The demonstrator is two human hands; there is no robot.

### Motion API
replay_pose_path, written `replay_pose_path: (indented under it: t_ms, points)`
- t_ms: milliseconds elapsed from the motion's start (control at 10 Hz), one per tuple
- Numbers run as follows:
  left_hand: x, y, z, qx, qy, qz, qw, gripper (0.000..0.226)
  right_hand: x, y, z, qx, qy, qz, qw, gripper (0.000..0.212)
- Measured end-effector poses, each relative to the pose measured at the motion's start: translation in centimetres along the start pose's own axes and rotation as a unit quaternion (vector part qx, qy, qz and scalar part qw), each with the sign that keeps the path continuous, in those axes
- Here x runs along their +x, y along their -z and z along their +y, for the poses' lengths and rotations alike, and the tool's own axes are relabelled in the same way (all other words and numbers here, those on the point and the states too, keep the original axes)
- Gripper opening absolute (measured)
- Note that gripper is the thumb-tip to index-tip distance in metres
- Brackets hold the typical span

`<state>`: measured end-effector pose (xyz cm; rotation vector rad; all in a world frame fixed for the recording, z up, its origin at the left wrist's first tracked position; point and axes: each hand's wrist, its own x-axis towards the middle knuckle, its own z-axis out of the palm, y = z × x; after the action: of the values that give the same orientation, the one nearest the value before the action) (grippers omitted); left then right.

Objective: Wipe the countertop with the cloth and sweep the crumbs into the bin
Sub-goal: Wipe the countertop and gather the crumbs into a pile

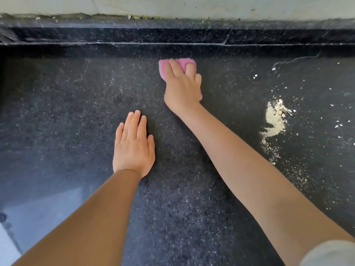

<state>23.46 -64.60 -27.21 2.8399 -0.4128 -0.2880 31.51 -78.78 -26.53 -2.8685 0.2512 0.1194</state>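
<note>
A dark speckled stone countertop point(76, 116) fills the view. My right hand point(182, 87) presses a folded pink cloth point(182, 63) flat on the counter near its back edge; most of the cloth is hidden under the fingers. My left hand point(134, 146) lies flat on the counter, palm down, holding nothing, nearer to me and left of the right hand. A pile of pale crumbs and powder point(275, 120) sits on the counter to the right, with loose bits scattered around it. No bin is in view.
A raised dark ledge point(134, 36) runs along the back of the counter, with a pale wall point(172, 6) above it and grit along the joint. The counter's front left corner shows a pale floor point(7, 246) below.
</note>
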Motion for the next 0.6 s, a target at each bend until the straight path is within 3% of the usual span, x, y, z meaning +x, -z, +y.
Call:
replay_pose_path:
  t_ms: [200,400,500,600]
  points:
    - [0.0,-0.1,-0.1,-0.002,0.001,0.001,1.000,0.050,1.5,1.7,6.2,-0.002,-0.100,0.031,0.995,0.056]
    - [0.0,0.0,-0.1,-0.006,-0.003,0.005,1.000,0.050,-3.7,4.6,14.8,-0.022,-0.298,0.042,0.954,0.048]
    - [0.0,-0.2,-0.1,-0.002,-0.002,0.008,1.000,0.049,-5.0,6.0,15.1,-0.003,-0.320,0.074,0.944,0.039]
    - [0.0,-0.3,-0.1,-0.001,0.000,0.019,1.000,0.048,-4.1,6.3,12.5,0.008,-0.245,0.111,0.963,0.034]
